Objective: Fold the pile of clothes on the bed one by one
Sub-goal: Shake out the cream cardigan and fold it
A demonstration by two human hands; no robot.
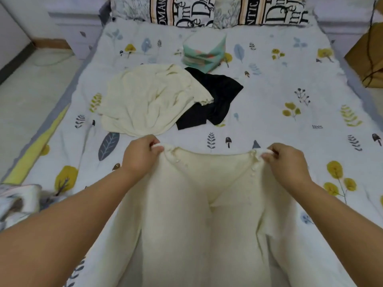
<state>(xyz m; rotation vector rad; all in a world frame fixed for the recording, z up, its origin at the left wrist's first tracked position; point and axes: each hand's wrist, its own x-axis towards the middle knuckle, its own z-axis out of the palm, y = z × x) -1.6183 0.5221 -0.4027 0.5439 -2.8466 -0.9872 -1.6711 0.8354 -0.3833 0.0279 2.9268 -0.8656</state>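
The person holds up a cream-white knitted garment by its two upper corners, over the near part of the bed with the white sheet printed with leaves and small mushrooms. The left hand pinches the left corner of this garment between thumb and curled fingers, and the right hand pinches the right corner in the same way. The top edge of the garment sags in a soft curve between the two hands, and the cloth hangs down toward the person and fills the lower middle of the view. A row of small buttons shows near each corner.

Beyond the held garment, further up the bed, a second cream-white crumpled garment lies unfolded on the sheet. A black garment lies just beside it on its right, partly under its edge. Behind these two, a folded pile of mint-green cloth with a pattern stands on the sheet. At the head of the bed, far from the held garment, lie pillows with large black letters.
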